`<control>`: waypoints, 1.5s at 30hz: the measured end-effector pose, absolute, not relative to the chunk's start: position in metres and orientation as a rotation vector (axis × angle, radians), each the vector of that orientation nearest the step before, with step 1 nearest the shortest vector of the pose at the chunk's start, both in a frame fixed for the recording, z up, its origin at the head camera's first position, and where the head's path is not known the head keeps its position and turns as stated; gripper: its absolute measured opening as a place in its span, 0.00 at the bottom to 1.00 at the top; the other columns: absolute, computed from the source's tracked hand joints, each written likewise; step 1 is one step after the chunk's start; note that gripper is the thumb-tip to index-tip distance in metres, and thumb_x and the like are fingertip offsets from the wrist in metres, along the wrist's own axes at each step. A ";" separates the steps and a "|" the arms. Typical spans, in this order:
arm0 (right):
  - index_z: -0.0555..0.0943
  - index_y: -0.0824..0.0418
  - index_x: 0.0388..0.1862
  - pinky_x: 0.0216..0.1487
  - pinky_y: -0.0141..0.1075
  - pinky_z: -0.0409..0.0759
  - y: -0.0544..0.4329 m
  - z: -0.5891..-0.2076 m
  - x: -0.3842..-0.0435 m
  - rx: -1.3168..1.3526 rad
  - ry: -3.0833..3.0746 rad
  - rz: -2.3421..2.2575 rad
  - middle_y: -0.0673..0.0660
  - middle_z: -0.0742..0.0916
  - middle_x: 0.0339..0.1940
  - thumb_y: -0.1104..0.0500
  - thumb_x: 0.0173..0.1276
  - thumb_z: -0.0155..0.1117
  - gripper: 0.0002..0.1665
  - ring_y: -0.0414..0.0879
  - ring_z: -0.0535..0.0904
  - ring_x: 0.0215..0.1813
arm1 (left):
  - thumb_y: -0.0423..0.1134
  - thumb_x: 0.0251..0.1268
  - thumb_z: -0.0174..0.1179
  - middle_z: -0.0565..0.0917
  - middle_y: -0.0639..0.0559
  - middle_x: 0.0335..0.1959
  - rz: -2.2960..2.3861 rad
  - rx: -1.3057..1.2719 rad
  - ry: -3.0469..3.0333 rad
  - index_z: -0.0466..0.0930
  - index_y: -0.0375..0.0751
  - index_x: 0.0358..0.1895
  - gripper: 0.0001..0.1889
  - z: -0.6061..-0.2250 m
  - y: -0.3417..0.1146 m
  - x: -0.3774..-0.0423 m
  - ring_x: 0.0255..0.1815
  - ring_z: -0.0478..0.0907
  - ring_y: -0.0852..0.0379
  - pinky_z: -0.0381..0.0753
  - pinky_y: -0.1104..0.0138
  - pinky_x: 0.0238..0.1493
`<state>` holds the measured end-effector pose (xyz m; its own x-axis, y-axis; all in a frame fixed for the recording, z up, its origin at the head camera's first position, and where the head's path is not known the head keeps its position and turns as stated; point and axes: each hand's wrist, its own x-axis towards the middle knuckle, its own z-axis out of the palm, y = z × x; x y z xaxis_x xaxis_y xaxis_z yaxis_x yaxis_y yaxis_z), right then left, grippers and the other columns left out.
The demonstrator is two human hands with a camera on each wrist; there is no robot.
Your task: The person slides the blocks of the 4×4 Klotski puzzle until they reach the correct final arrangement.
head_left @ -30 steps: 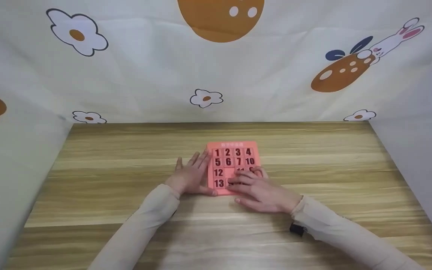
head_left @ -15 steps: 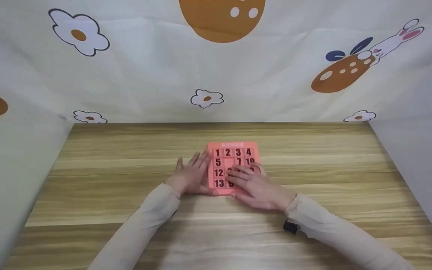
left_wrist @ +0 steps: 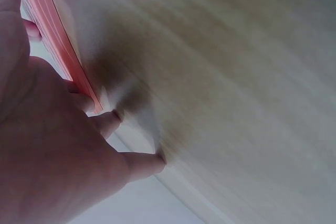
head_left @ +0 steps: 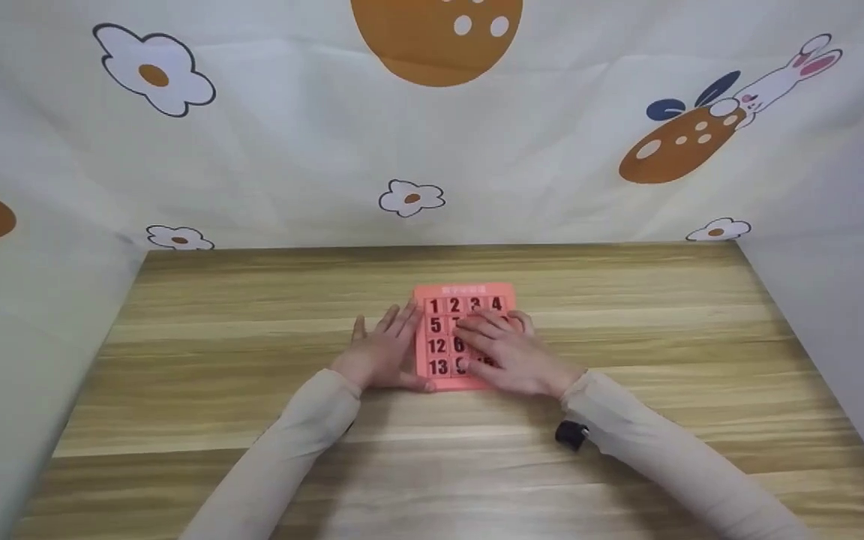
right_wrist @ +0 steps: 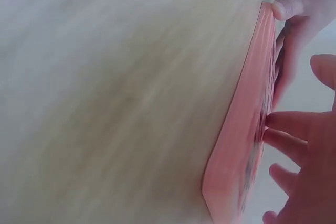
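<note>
Cream sleeves (head_left: 304, 420) come in from the near left and near right over a wood-grain tabletop (head_left: 439, 480), with a black band (head_left: 571, 435) showing under the right cuff. Ahead of them lies a coral-pink number board (head_left: 464, 289), flat near the middle of the tabletop. The left hand (head_left: 378, 356) rests against the board's left side, its fingers extended and its thumb at the near left corner, bracing rather than clasping. Over the board's right half spreads the right hand (head_left: 516, 358), fingers fairly straight; in the right wrist view two fingertips touch the face, pressing lightly or just resting, I cannot tell which. Of the dark-numbered tiles (head_left: 438, 346), the nearest row shows 13 and a partly covered 9, the next 12 and 6, then 5 beside a half-hidden one, and the farthest 1 to 4. Pale lettering runs along the far margin. Beyond the tabletop hangs a whitish cloth (head_left: 552, 187) printed with flowers, orange shapes and, far right, a rabbit.
</note>
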<state>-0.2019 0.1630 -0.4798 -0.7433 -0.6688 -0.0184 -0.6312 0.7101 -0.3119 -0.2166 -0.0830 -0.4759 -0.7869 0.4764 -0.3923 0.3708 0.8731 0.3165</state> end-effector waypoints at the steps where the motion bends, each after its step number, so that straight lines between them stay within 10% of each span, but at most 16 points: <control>1: 0.67 0.59 0.72 0.69 0.63 0.45 0.164 -0.480 -0.202 -1.063 2.785 -0.449 0.58 0.67 0.73 0.43 0.76 0.47 0.33 0.58 0.52 0.76 | 0.71 0.49 0.62 0.33 0.49 0.79 0.307 0.622 2.574 0.33 0.42 0.78 0.63 -0.476 -0.083 -0.216 0.77 0.32 0.45 0.32 0.37 0.69; 9: 0.81 0.63 0.53 0.65 0.61 0.52 0.186 -0.478 -0.200 -0.827 3.134 -0.388 0.60 0.81 0.55 0.45 0.74 0.52 0.25 0.59 0.68 0.64 | 0.71 0.48 0.63 0.32 0.48 0.78 0.323 0.620 2.572 0.33 0.42 0.78 0.64 -0.476 -0.083 -0.216 0.77 0.31 0.45 0.31 0.37 0.68; 18: 0.71 0.61 0.69 0.65 0.62 0.53 0.195 -0.481 -0.199 -1.044 2.873 -0.497 0.61 0.71 0.70 0.44 0.75 0.50 0.31 0.59 0.59 0.72 | 0.71 0.48 0.63 0.32 0.49 0.78 0.329 0.610 2.568 0.32 0.42 0.78 0.65 -0.474 -0.082 -0.215 0.77 0.31 0.45 0.31 0.37 0.68; 26: 0.85 0.55 0.50 0.62 0.60 0.53 0.226 -0.484 -0.197 -1.209 2.895 -0.641 0.57 0.78 0.62 0.50 0.72 0.57 0.16 0.56 0.65 0.66 | 0.71 0.48 0.63 0.32 0.49 0.78 0.325 0.613 2.564 0.32 0.42 0.78 0.65 -0.477 -0.082 -0.216 0.77 0.30 0.46 0.29 0.37 0.68; 34: 0.72 0.58 0.68 0.64 0.62 0.52 0.224 -0.486 -0.192 -0.999 2.925 -0.507 0.62 0.64 0.74 0.47 0.76 0.49 0.27 0.63 0.57 0.72 | 0.70 0.49 0.63 0.32 0.48 0.78 0.316 0.609 2.570 0.33 0.42 0.78 0.64 -0.478 -0.083 -0.217 0.77 0.31 0.45 0.30 0.37 0.68; 45: 0.71 0.58 0.68 0.66 0.61 0.54 0.207 -0.485 -0.185 -1.279 2.791 -0.485 0.56 0.71 0.71 0.47 0.76 0.50 0.28 0.58 0.59 0.73 | 0.71 0.48 0.63 0.31 0.49 0.78 0.311 0.610 2.566 0.32 0.42 0.78 0.64 -0.475 -0.083 -0.216 0.77 0.31 0.45 0.30 0.37 0.68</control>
<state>-0.1848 0.2074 -0.4850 -0.6609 -0.7439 0.0985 -0.7336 0.6129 -0.2935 -0.2161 -0.0828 -0.4752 -0.7849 0.4729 -0.4005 0.3634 0.8747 0.3207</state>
